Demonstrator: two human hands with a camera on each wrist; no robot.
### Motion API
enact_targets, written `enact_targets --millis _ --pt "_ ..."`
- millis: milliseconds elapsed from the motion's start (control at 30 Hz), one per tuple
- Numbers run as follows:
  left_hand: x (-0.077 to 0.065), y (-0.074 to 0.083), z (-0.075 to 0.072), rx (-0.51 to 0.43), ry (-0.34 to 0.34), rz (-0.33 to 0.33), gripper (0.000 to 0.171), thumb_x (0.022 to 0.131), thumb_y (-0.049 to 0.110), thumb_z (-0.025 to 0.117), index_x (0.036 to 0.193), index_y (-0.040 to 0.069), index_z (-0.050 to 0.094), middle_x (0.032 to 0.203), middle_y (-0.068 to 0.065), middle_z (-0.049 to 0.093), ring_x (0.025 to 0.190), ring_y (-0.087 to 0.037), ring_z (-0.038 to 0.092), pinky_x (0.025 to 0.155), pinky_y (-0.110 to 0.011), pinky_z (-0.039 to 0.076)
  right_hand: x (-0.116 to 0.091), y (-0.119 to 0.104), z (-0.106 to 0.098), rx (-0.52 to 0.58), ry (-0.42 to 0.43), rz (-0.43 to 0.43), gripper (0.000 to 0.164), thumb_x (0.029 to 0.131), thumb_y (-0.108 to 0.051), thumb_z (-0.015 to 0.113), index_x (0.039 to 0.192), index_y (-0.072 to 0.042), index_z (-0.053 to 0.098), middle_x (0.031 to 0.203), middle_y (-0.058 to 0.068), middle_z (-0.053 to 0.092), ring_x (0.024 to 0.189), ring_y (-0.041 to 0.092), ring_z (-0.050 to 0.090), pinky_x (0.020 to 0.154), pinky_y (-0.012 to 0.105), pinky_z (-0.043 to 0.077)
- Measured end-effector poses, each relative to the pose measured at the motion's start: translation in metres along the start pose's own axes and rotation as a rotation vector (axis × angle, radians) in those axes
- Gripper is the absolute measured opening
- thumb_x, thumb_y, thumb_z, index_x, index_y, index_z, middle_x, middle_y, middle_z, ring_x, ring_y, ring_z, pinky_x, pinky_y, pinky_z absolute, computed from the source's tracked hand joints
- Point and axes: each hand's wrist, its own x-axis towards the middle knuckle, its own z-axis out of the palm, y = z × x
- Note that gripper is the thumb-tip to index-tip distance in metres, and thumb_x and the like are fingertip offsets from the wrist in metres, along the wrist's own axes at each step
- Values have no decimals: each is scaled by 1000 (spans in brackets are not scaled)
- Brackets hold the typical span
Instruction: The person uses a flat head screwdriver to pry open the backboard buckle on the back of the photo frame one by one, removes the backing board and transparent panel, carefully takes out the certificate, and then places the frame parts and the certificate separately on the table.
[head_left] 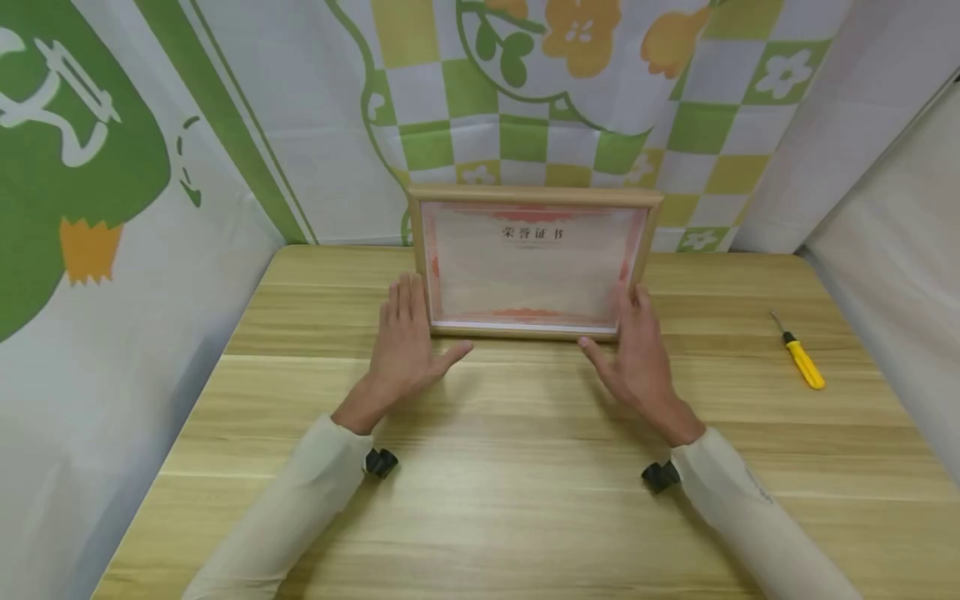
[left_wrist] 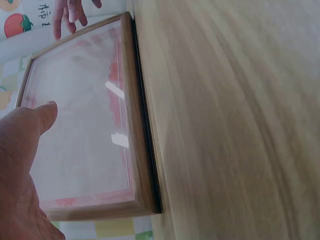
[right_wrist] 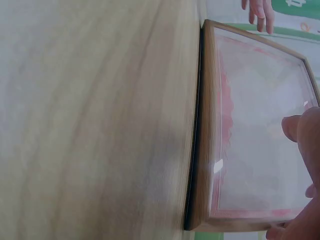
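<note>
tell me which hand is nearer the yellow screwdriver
The right hand, by the right edge of the framed certificate, on the same side as the yellow screwdriver. The left hand is farther off, by the opposite edge.

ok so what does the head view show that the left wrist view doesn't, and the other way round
Only the head view: the yellow screwdriver, the pale sleeves, the black wrist devices and the certificate's printed heading.

Only the left wrist view: a red fruit print on the backdrop and bright streaks of glare on the frame's front.

Both: the framed certificate, the left grip, the right grip, the wooden table and part of the checked backdrop.
</note>
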Motion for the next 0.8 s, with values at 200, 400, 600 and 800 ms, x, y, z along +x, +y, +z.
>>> enact_targets --millis 200,400,600,800 --pt "10 -9 -1 -189 45 -13 115 75 69 54 147 4 -6 155 -17 -3 143 -34 8 114 -50 19 4 6 -3 43 3 34 96 83 -44 63 150 -17 -1 153 16 12 135 40 26 99 60 35" --pt "22 -13 -1 -317 90 -1 109 74 65 60 148 12 2 145 -18 28 126 -34 39 101 -50 38 11 11 -5 130 5 82 97 83 -48 60 149 -19 -5 150 19 21 130 40 34 100 59 34" --pt "31 -16 1 -377 54 -42 104 75 61 61 147 10 6 131 -20 41 108 -33 50 88 -51 46 19 17 -9 191 -24 101 97 84 -48 60 149 -23 -7 143 21 31 123 40 42 86 59 44" --pt "39 -20 0 -436 -1 -76 101 78 62 58 147 9 7 130 -20 43 106 -32 53 86 -49 47 26 23 -9 227 -46 113 92 84 -49 58 148 -24 -3 139 21 36 122 39 44 88 57 44"
